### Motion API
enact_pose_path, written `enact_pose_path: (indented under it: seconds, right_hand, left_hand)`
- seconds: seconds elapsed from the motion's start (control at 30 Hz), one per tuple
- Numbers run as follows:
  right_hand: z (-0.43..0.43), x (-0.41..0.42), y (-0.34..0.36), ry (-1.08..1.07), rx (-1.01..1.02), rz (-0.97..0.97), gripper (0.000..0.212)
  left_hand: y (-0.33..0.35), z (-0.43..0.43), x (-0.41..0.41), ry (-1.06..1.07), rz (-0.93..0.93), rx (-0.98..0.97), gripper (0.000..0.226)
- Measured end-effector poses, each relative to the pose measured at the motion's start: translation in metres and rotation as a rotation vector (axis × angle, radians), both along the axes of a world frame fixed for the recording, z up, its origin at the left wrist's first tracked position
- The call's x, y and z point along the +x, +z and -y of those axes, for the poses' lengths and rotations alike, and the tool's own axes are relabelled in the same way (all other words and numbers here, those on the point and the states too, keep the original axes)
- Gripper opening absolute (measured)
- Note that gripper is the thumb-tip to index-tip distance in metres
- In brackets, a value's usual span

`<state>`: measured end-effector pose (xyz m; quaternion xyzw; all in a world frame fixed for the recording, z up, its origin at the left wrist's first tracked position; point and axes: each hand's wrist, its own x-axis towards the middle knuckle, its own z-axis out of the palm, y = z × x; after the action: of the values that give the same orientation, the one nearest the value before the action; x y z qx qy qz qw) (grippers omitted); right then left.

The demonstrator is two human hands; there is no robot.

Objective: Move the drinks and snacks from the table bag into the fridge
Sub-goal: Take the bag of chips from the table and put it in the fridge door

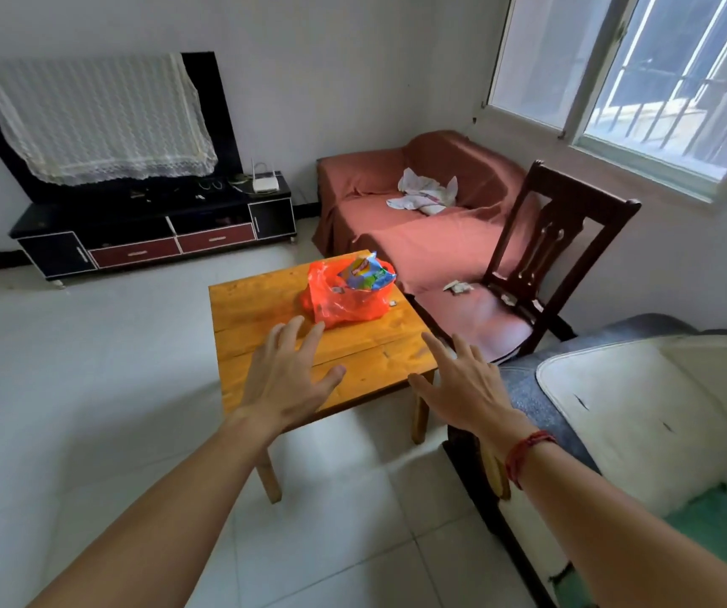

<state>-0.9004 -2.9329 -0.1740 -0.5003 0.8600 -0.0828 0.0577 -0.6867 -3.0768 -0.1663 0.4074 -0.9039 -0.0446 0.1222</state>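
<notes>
We have a single wide-angle view from the head, looking forward and down across a small square orange wooden table [265, 300] at mid-frame. Both bare forearms enter from the bottom edge, near the lens; walls and window bend at the frame's edges.

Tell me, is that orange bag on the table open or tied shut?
Open: a snack packet pokes out of the bag's loose top.

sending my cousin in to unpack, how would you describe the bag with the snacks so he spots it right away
Find the small square orange-stained wooden table in the middle of the room, in front of the rust-red covered sofa. On its far right part sits a crumpled, translucent orange-red plastic bag, with a bright blue-and-green snack packet poking out of the top.
</notes>
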Motion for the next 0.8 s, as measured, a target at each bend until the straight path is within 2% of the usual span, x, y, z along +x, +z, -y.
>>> enact_pose_path:
  seconds: [0.43,0.8]
  right_hand:
    - [0.185,-0.099,-0.055,0.022,0.074,0.000,0.077]
    - [0.359,-0.173,-0.101,-0.013,0.167,0.066,0.077]
  left_hand:
    - [-0.066,0.191,-0.104,0.006,-0.010,0.097,0.076]
    - [-0.109,0.366,-0.192,-0.020,0.034,0.274,0.078]
